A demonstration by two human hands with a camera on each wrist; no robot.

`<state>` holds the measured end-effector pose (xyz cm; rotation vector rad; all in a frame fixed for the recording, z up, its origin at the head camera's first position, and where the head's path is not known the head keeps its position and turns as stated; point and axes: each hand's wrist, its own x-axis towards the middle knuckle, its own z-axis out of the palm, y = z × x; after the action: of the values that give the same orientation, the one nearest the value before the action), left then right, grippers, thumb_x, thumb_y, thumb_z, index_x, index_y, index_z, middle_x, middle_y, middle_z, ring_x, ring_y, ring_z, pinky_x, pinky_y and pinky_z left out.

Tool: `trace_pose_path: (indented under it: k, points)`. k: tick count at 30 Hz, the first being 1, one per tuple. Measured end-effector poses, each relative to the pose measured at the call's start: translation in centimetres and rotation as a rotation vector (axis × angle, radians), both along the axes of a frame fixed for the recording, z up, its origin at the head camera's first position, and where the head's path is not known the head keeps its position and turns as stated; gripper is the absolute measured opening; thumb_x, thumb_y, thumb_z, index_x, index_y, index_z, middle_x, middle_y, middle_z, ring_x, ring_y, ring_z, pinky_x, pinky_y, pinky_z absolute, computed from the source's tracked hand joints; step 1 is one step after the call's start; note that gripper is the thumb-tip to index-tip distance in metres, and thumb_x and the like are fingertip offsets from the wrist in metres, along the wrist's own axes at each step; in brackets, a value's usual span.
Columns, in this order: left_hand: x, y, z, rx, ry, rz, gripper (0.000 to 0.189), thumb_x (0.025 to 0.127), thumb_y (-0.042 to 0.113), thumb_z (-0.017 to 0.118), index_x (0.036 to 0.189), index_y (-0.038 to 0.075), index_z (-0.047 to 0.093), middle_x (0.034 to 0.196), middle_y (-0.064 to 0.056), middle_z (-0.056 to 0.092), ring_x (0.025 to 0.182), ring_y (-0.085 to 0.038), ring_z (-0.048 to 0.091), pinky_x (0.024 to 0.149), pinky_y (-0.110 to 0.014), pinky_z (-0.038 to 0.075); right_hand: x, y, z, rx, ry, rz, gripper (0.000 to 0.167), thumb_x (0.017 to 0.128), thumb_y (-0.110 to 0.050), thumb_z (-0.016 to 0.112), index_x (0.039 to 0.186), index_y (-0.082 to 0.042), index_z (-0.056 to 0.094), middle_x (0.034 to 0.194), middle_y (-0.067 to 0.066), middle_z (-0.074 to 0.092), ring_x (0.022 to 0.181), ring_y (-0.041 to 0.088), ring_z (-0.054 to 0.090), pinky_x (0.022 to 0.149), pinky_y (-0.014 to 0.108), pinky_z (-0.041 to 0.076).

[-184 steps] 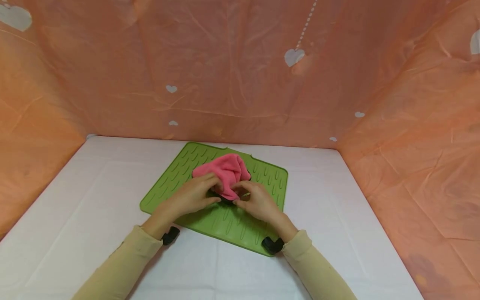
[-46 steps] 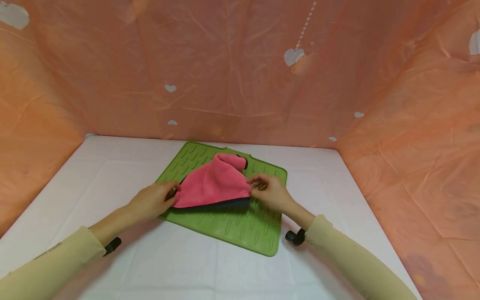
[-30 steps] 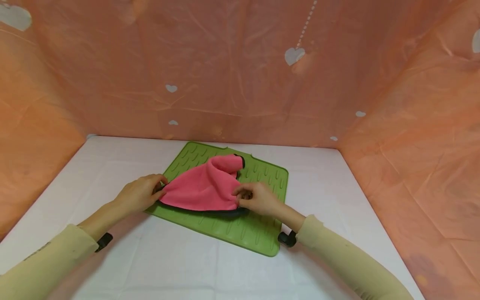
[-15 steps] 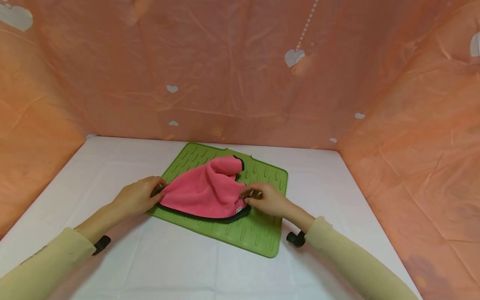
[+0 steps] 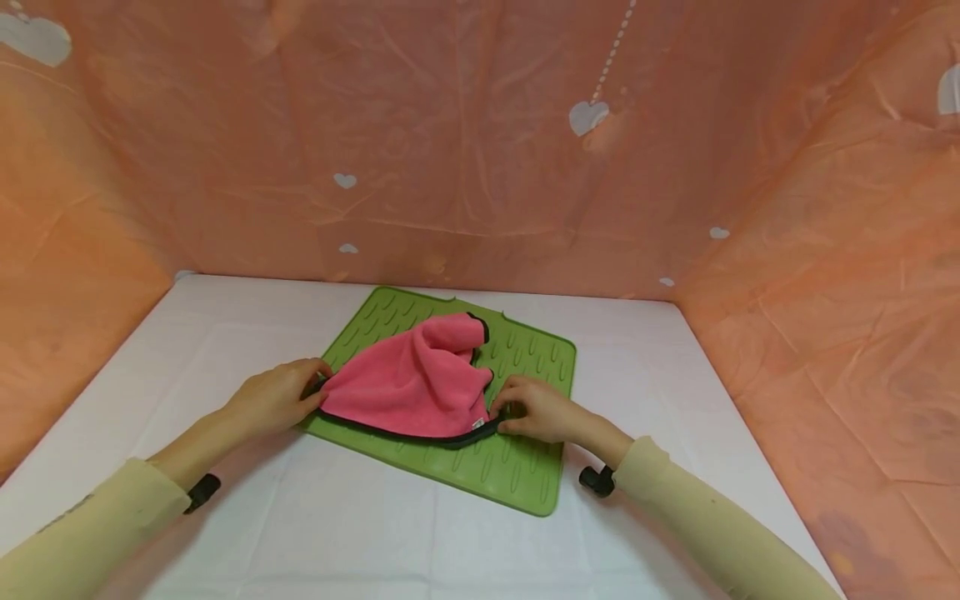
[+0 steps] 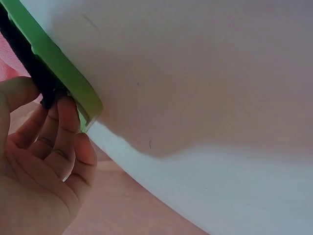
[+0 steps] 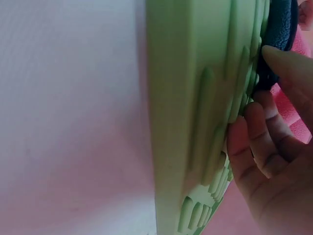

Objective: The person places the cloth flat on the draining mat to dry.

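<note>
Pinched at two corners, the pink cloth [image 5: 408, 383] is held by both of your hands: your left hand [image 5: 276, 396] grasps its left end between thumb and fingers, and your right hand [image 5: 542, 410] grips its near right corner in the same way. The cloth lies on a green mat [image 5: 517, 483], wrinkled across the middle, with its far right part folded over into a thick roll. Dark edging [image 5: 450, 442] runs along the near side from one of your hands to the other, bowing toward you, and a small white tag [image 5: 477, 423] shows just beside your right fingertips.

Seen from your left wrist, your thumb presses on the dark edging near the mat's rim (only a sliver of pink shows there, behind the border). Seen from your right wrist, your thumb rests on the dark border, with the pink pile beyond it and the mat's raised ridges [image 7: 200, 127] close to your fingers.

The mat sits at an angle on a white-covered table [image 5: 337, 542], its notched side farthest from you. Peach-coloured sheeting [image 5: 465, 125], printed with pale hearts [image 5: 587, 117], rises behind the table and along both sides. Tan sleeves [image 5: 712, 521] cover your forearms, and a black device [image 5: 597, 481] shows under each wrist.
</note>
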<state>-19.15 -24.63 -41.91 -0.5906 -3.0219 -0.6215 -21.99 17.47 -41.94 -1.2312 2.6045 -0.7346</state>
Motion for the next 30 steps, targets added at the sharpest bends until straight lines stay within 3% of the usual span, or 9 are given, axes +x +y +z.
trace_pose_path:
  k: [8, 14, 21, 26, 30]
  points:
    - [0.0, 0.0, 0.1, 0.002, -0.008, 0.001, 0.025, 0.094, 0.014, 0.075, 0.115, 0.003, 0.068, 0.09, -0.002, 0.067, 0.081, -0.02, 0.062, 0.064, -0.045, 0.054, 1.0, 1.0, 0.7, -0.116, -0.021, -0.049, 0.013, 0.087, -0.009, 0.083, 0.096, -0.016, 0.078, 0.111, 0.0, 0.063, 0.102, 0.017, 0.062, 0.088, 0.035, 0.054]
    - [-0.1, 0.0, 0.4, -0.001, -0.005, -0.012, 0.026, 0.093, 0.014, 0.077, 0.114, 0.002, 0.068, 0.093, -0.005, 0.069, 0.082, -0.022, 0.064, 0.065, -0.048, 0.055, 1.9, 1.7, 1.3, -0.193, 0.044, 0.075, 0.017, 0.083, -0.009, 0.087, 0.093, -0.017, 0.078, 0.115, 0.0, 0.068, 0.107, 0.017, 0.063, 0.092, 0.037, 0.053]
    - [-0.2, 0.0, 0.4, -0.008, -0.022, -0.015, 0.026, 0.093, 0.014, 0.078, 0.113, 0.002, 0.068, 0.093, -0.005, 0.068, 0.083, -0.023, 0.064, 0.067, -0.049, 0.055, 2.8, 1.5, 0.9, -0.084, 0.058, 0.222, 0.017, 0.086, -0.01, 0.085, 0.1, -0.017, 0.078, 0.109, -0.006, 0.073, 0.107, 0.013, 0.065, 0.097, 0.036, 0.052]
    - [-0.3, -0.1, 0.4, -0.005, -0.02, -0.025, 0.025, 0.092, 0.014, 0.078, 0.112, 0.002, 0.068, 0.093, -0.004, 0.068, 0.083, -0.022, 0.064, 0.068, -0.048, 0.055, 3.1, 1.3, 0.8, 0.012, 0.013, 0.227, 0.015, 0.09, -0.016, 0.083, 0.103, -0.019, 0.078, 0.112, -0.007, 0.071, 0.11, 0.012, 0.064, 0.099, 0.034, 0.051]
    - [-0.3, -0.1, 0.4, -0.004, -0.011, -0.027, 0.026, 0.092, 0.014, 0.078, 0.113, 0.002, 0.068, 0.095, -0.006, 0.068, 0.084, -0.023, 0.063, 0.069, -0.048, 0.056, 2.9, 1.4, 1.3, -0.03, -0.112, 0.171, 0.016, 0.093, -0.021, 0.08, 0.109, -0.018, 0.078, 0.112, -0.007, 0.071, 0.108, 0.01, 0.064, 0.098, 0.033, 0.053]
